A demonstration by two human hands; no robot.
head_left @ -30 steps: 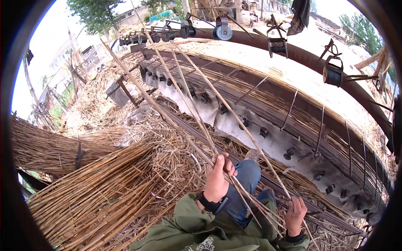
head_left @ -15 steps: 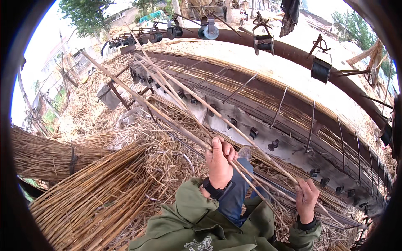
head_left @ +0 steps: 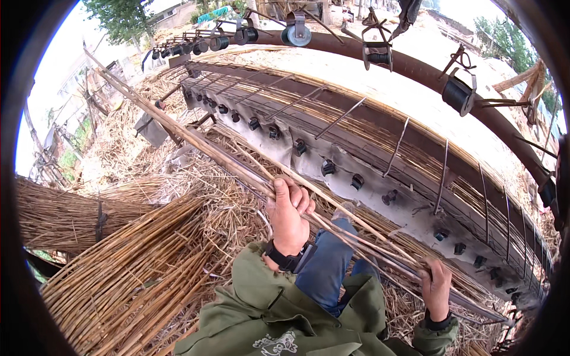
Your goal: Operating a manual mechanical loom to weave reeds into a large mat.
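My left hand [head_left: 288, 216], a black band at its wrist, is closed round several long pale reed sticks [head_left: 178, 129] near the middle of the view; they run from the upper left down to the lower right. My right hand [head_left: 434, 289] is closed on the lower right end of the sticks. Just beyond them is a long metal frame with a sloping grey sheet [head_left: 371, 193] carrying a row of small dark fittings [head_left: 328, 167] and upright bent rods [head_left: 393, 147], with reeds lying along it.
A curved rusty beam [head_left: 409, 68] with hanging wire spools [head_left: 457, 95] arches across the top. Reed bundles [head_left: 107, 279] lie at the left on loose straw [head_left: 225, 207]. A grey box [head_left: 151, 130] stands left of the frame's far end. My knee [head_left: 320, 267] is below the sticks.
The sticks have swung so that their far ends sit farther left and lie closer together. My left hand moved up and left; my right hand moved rightward.
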